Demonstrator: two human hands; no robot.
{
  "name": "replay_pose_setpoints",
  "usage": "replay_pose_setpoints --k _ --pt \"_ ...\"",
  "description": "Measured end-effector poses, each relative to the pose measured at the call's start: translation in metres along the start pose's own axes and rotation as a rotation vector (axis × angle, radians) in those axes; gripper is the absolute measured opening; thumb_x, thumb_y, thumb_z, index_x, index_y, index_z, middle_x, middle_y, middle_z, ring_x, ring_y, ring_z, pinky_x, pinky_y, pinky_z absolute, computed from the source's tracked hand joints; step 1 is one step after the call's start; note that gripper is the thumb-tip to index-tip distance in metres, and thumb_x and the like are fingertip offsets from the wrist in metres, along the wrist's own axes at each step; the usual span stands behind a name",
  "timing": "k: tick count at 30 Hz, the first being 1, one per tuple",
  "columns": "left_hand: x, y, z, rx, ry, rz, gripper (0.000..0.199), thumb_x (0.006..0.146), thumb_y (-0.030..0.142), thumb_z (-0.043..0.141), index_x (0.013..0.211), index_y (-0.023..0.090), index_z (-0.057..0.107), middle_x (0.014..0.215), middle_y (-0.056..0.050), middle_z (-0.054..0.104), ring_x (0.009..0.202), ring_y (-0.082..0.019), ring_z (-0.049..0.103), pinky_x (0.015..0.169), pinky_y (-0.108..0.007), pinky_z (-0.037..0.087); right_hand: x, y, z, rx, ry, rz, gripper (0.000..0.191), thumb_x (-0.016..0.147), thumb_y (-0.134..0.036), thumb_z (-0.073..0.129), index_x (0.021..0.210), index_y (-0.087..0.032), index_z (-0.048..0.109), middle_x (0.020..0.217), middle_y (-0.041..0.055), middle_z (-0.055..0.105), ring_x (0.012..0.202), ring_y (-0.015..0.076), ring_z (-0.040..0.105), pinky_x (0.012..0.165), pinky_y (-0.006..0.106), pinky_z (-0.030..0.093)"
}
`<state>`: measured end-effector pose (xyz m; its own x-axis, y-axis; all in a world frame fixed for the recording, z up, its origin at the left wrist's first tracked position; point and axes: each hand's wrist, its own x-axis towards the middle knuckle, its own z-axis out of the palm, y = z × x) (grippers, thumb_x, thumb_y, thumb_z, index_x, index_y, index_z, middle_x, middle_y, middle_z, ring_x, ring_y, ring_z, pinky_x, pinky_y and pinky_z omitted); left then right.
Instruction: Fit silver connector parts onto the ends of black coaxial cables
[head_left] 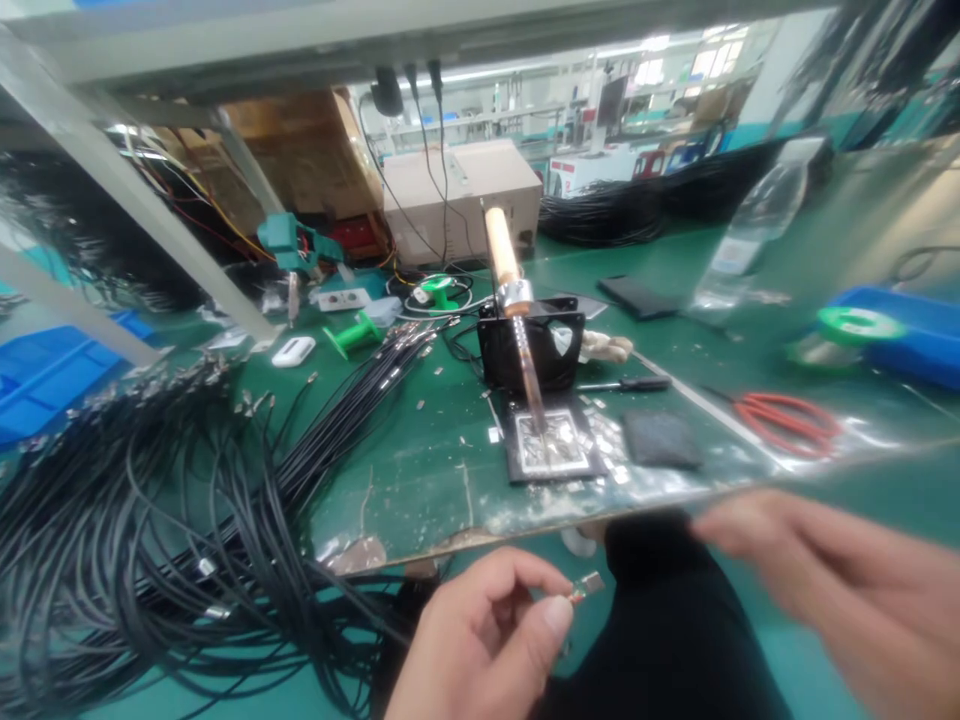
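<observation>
Low in front of the table edge, my left hand (495, 635) pinches a small metal connector (591, 584) between thumb and index finger. Bits of coloured wire show at its near end. My right hand (817, 570) hangs off to the right, smeared by motion, so its fingers cannot be made out. Ahead of both hands a soldering iron (517, 295) with a wooden handle leans on a black fan frame (532, 345). Its tip points down into a dark square tray (517, 465) with silvery bits on it.
Black cables (247, 540) with metal ends spread across the left. Red-handled pliers (787, 420), a screwdriver (637, 384), a dark pad (661, 440) and a plastic bottle (757, 230) lie or stand to the right. Green spools (352, 335) sit farther back. A shelf (300, 40) crosses overhead.
</observation>
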<state>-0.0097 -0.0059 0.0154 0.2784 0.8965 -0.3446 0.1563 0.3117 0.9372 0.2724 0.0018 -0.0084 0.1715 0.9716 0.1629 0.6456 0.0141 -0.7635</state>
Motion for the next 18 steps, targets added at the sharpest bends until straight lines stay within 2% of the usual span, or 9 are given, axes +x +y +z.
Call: replay_pose_setpoints --k 1,2,3,4,6,10,15,18 --pt "0.0 0.0 0.001 0.021 -0.001 0.012 0.037 0.094 0.053 0.07 0.098 0.017 0.073 0.08 -0.002 0.063 0.062 -0.011 0.048 0.06 -0.024 0.04 -0.006 -0.013 0.008 0.057 -0.093 -0.031 0.043 0.094 -0.064 0.063 0.102 -0.027 0.083 0.099 0.0018 0.079 0.087 0.0134 0.078 0.076 0.013 0.063" --pt "0.0 0.0 0.001 0.035 0.001 0.026 0.037 0.094 0.053 0.07 0.098 0.017 0.074 0.08 -0.002 0.063 0.062 -0.011 0.047 0.06 -0.024 0.04 -0.011 -0.026 0.016 0.104 -0.195 -0.059 0.044 0.094 -0.066 0.062 0.102 -0.028 0.083 0.094 0.0016 0.079 0.084 0.0122 0.077 0.076 0.011 0.062" --pt "0.0 0.0 0.001 0.044 0.003 0.037 0.036 0.094 0.052 0.07 0.098 0.017 0.074 0.08 -0.002 0.063 0.063 -0.012 0.047 0.06 -0.024 0.04 -0.014 -0.038 0.024 0.112 -0.36 -0.031 0.043 0.096 -0.063 0.06 0.11 -0.029 0.082 0.092 0.0007 0.078 0.079 0.0103 0.076 0.075 0.011 0.062" --pt "0.0 0.0 0.002 0.046 0.004 0.045 0.035 0.095 0.051 0.069 0.098 0.017 0.074 0.079 -0.002 0.063 0.064 -0.012 0.048 0.06 -0.025 0.041 -0.016 -0.048 0.03 0.143 -0.433 -0.009 0.045 0.097 -0.064 0.058 0.111 -0.028 0.081 0.08 0.0005 0.075 0.07 0.0096 0.072 0.069 0.011 0.061" --pt "-0.001 0.0 0.002 0.045 0.008 0.049 0.033 0.095 0.049 0.068 0.098 0.016 0.074 0.079 -0.002 0.063 0.067 -0.013 0.049 0.062 -0.025 0.041 -0.018 -0.061 0.039 0.195 -0.529 0.041 0.047 0.1 -0.064 0.053 0.108 -0.025 0.079 0.073 0.001 0.071 0.069 0.0102 0.07 0.066 0.013 0.058" --pt "-0.002 0.001 0.004 0.052 0.018 0.044 0.033 0.094 0.048 0.069 0.097 0.015 0.074 0.079 -0.003 0.063 0.068 -0.014 0.05 0.064 -0.026 0.043 -0.019 -0.066 0.045 0.277 -0.528 0.054 0.047 0.103 -0.06 0.049 0.09 -0.023 0.075 0.079 0.0004 0.071 0.072 0.0085 0.067 0.066 0.013 0.052" --pt "-0.001 0.002 0.009 0.039 0.064 0.009 0.035 0.092 0.05 0.068 0.098 0.016 0.074 0.071 0.0 0.057 0.064 -0.014 0.049 0.061 -0.026 0.042 -0.025 -0.064 0.053 0.298 -0.441 0.069 0.049 0.101 -0.062 0.05 0.084 -0.022 0.072 0.075 0.0003 0.068 0.068 0.0087 0.062 0.063 0.015 0.049" --pt "0.0 -0.001 0.012 0.012 0.114 0.007 0.034 0.092 0.05 0.069 0.095 0.016 0.073 0.067 0.002 0.054 0.061 -0.013 0.047 0.059 -0.025 0.041 -0.031 -0.061 0.06 0.325 -0.44 0.112 0.053 0.101 -0.066 0.048 0.086 -0.021 0.071 0.077 0.0014 0.067 0.07 0.0092 0.062 0.065 0.016 0.05"
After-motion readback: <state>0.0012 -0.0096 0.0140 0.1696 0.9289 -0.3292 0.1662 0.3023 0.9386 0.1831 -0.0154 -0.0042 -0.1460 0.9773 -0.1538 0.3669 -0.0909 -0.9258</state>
